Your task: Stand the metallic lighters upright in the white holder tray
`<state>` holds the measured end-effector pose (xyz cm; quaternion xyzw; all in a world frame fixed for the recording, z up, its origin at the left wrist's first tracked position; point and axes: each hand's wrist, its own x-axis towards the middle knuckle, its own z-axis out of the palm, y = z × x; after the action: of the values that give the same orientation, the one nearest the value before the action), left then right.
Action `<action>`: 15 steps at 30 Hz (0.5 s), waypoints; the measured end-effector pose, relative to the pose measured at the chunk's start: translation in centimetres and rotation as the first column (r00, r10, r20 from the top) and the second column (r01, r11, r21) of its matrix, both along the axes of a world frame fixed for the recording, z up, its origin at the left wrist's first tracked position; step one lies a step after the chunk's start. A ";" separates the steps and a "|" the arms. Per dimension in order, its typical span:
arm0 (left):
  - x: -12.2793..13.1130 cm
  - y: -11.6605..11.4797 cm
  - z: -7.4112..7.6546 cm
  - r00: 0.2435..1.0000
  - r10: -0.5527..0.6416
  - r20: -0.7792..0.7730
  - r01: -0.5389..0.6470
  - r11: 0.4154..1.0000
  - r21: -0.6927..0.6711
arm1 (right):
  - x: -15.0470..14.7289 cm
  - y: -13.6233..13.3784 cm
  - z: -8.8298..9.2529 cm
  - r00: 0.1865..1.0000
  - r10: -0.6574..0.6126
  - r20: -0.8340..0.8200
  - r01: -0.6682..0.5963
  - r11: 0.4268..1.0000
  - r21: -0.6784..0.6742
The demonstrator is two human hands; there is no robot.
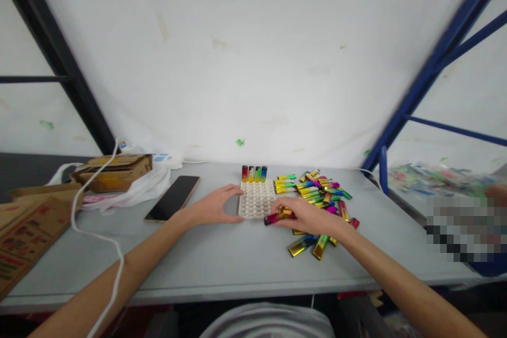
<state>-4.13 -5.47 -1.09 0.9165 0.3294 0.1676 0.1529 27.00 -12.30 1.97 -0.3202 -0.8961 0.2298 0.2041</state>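
Note:
A white tray (256, 202) with rows of small holes lies on the table in front of me. Several metallic-coloured lighters (254, 174) stand upright in its far row. My left hand (217, 205) is at the tray's left edge, thumb and fingers apart in a C shape, with nothing in it. Beside the tray's near right corner, my right hand (301, 215) grips a red and gold lighter (273, 218), its dark end pointing left. The fingers partly hide whether more than one is held. A loose pile of shiny multicoloured lighters (317, 198) spreads around and behind this hand.
A dark phone (173, 198) lies left of the tray. Farther left are cardboard boxes (119, 171), a white plastic bag (137, 196) and a white cable (118, 253) hanging across my left arm. A blue metal frame (428, 71) stands at the right; a blurred hand (497, 193) shows beyond it.

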 end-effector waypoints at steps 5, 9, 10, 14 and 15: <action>0.0 0.0 -0.1 1.000 -0.003 0.020 0.003 1.000 -0.010 | -1.9 2.7 0.0 0.778 -0.288 -0.558 0.125 0.942 -0.313; -0.1 0.0 -0.2 1.000 0.005 0.013 -0.005 1.000 -0.011 | -3.0 5.6 0.7 0.668 -0.341 -0.661 0.058 0.910 -0.411; -0.1 0.0 -0.2 1.000 0.007 0.008 -0.007 1.000 -0.010 | -3.2 6.1 0.7 0.648 -0.358 -0.672 0.064 0.905 -0.421; -0.1 0.0 0.0 1.000 0.007 0.001 -0.007 1.000 -0.008 | -3.7 7.3 -0.4 0.560 -0.445 -0.699 0.048 0.860 -0.509; -0.1 0.0 0.0 1.000 0.007 0.003 -0.007 1.000 -0.010 | -3.9 7.3 -0.7 0.549 -0.468 -0.693 0.042 0.843 -0.536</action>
<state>-4.22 -5.51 -1.08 0.9143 0.3334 0.1679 0.1572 23.11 -4.97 1.27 -0.3508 -0.5653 0.5200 0.5356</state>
